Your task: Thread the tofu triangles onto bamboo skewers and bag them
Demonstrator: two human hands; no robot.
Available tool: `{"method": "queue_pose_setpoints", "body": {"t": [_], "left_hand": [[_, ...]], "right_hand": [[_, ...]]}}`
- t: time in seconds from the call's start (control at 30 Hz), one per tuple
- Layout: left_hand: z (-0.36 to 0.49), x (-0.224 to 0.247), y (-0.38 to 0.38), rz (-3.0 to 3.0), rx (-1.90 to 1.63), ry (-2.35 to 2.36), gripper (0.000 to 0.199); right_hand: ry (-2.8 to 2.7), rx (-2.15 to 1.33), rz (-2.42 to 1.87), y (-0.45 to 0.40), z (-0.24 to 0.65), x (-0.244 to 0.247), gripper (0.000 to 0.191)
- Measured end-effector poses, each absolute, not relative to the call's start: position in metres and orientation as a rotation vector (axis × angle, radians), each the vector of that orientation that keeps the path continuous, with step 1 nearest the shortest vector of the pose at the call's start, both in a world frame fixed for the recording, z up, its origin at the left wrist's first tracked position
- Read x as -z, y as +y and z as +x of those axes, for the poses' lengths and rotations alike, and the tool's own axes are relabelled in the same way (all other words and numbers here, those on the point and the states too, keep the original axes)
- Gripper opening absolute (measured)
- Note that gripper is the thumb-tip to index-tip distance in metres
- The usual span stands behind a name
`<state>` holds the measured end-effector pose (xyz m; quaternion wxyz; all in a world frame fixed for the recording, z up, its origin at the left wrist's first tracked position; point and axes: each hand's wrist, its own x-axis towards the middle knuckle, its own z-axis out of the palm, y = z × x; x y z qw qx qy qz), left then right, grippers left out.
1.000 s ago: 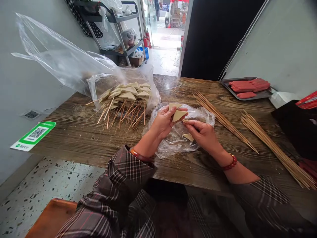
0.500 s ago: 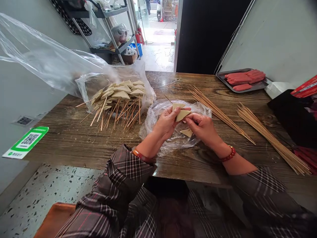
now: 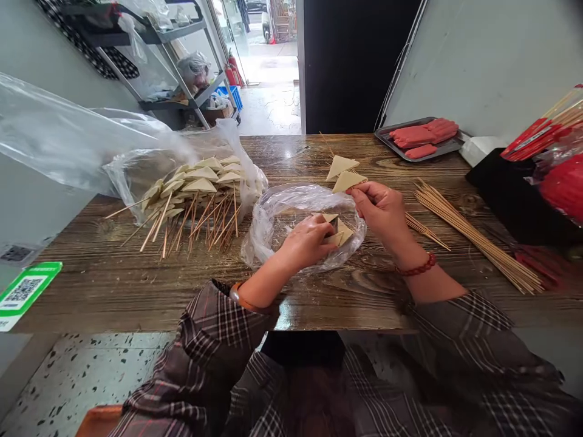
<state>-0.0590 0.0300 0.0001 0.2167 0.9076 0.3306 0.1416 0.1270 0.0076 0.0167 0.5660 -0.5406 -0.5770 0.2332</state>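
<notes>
My right hand (image 3: pixel 380 209) pinches a skewer that carries two pale triangular pieces (image 3: pixel 348 181), held above the table at the centre right. My left hand (image 3: pixel 307 241) reaches into a clear plastic bag (image 3: pixel 262 233), its fingers on loose triangular pieces (image 3: pixel 345 232). Whether it grips one is hard to tell, as the fingertips are partly hidden. To the left, a pile of skewered triangles (image 3: pixel 200 176) lies half inside another clear bag (image 3: pixel 248 161), with the sticks pointing toward me.
Loose skewers (image 3: pixel 473 233) lie on the wooden table (image 3: pixel 182 291) at the right. Behind them stand a tray (image 3: pixel 426 156) of red sausages (image 3: pixel 416 135) and a black box (image 3: pixel 492 188). A green QR card (image 3: pixel 30 294) is at the left edge.
My hands have come apart. The right one has moved right and up with the skewered pieces; the left has let go of them and gone down into the bag. The view has shifted right.
</notes>
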Motion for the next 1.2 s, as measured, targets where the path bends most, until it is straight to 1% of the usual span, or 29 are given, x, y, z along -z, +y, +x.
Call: {"method": "queue_pose_setpoints", "body": {"t": [0.13, 0.2, 0.33, 0.43, 0.5, 0.7, 1.07, 1.2], "left_hand": [[-0.06, -0.002, 0.03, 2.457, -0.401, 0.909, 0.008], [-0.061, -0.002, 0.034, 2.312, -0.49, 0.918, 0.012], [-0.071, -0.006, 0.045, 1.808, -0.821, 0.921, 0.013], [-0.079, -0.01, 0.053, 1.42, -1.034, 0.895, 0.025], [-0.084, -0.012, 0.057, 1.207, -1.108, 0.887, 0.028], [-0.088, -0.014, 0.063, 0.867, -1.158, 0.858, 0.03], [-0.088, -0.02, 0.064, 0.711, -1.207, 0.83, 0.011], [-0.09, -0.02, 0.063, 0.653, -1.215, 0.821, 0.009]], "right_hand": [[-1.363, -0.573, -1.283, 0.005, 0.124, -0.019, 0.021], [-1.359, -0.572, -1.285, 0.005, 0.124, -0.02, 0.021], [-1.357, -0.589, -1.272, 0.006, 0.123, -0.019, 0.022], [-1.373, -0.598, -1.277, 0.006, 0.122, -0.018, 0.024], [-1.389, -0.598, -1.285, 0.006, 0.121, -0.017, 0.026], [-1.416, -0.613, -1.279, 0.005, 0.12, -0.014, 0.027], [-1.551, -0.62, -1.308, 0.002, 0.119, -0.016, 0.027], [-1.68, -0.671, -1.3, -0.006, 0.119, -0.017, 0.029]]}}
